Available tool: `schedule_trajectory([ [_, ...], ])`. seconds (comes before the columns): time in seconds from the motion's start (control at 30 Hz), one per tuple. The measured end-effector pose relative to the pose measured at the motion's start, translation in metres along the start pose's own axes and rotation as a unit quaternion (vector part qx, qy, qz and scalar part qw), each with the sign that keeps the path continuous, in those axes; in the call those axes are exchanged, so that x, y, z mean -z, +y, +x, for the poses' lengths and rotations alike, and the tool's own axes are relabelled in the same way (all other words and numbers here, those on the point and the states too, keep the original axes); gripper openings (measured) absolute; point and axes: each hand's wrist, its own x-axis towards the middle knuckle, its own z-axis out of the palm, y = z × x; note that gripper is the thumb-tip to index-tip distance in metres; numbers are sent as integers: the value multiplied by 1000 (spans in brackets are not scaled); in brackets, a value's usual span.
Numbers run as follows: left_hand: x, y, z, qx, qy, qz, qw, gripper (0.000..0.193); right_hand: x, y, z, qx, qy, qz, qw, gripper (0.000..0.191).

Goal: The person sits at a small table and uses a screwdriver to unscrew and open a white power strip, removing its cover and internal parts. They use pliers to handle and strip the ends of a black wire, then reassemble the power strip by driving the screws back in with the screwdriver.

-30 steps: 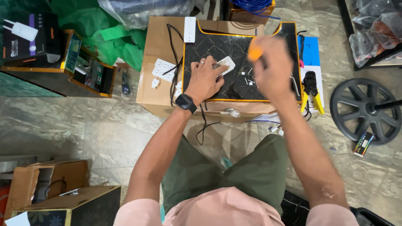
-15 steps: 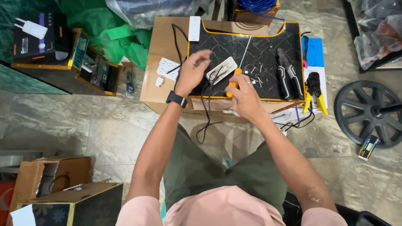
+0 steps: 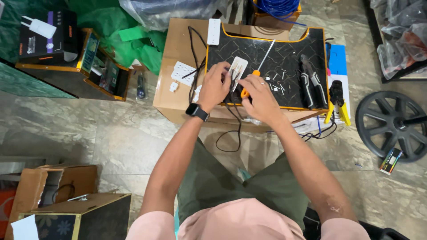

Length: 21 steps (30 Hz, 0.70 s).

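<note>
Left hand (image 3: 214,86): rests on the near left part of the black tray, fingers curled down onto the black cable and the near end of the white socket plate, apparently to keep both from sliding; a dark watch (image 3: 197,111) sits on its wrist.
Right hand (image 3: 262,94): closed around the orange handle of the screwdriver, wrist over the tray's near edge.
Hands together: close side by side, almost touching over the plate.
White socket plate (image 3: 238,67): lies tilted on the tray, just beyond the left fingertips, with dark wires running to it.
Screwdriver (image 3: 259,67): its pale shaft points up and away across the tray, the tip well clear of the plate; the grip looks like a ready hold, not a driving one.
Black cable (image 3: 231,133): comes from under the hands and loops down over the front of the cardboard box towards the lap.
Black tray (image 3: 284,49): marbled with a yellow rim, it lies on the cardboard box (image 3: 178,49) and serves as the tabletop; the rim likely keeps small parts in.
Small white parts (image 3: 278,84): scattered right of the hands, within reach.
Pliers (image 3: 310,80): dark-handled tools lie at the tray's right.
Second socket plate (image 3: 183,73): white, on the box left of the tray, set aside.
Floor: a black wheel (image 3: 391,125) lies at the right.
</note>
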Motion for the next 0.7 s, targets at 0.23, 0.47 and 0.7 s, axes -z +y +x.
schedule_trajectory([
  [0.23,-9,-9,-1,8,76,-2,997,30,-2,14,0,-3,27,0,1000,30],
  [0.47,-14,-11,5,161,30,-188,968,51,-2,7,24,-92,36,83,992,40],
  [0.7,-15,-24,4,161,-29,-213,963,28,3,6,35,-25,-8,82,996,42],
])
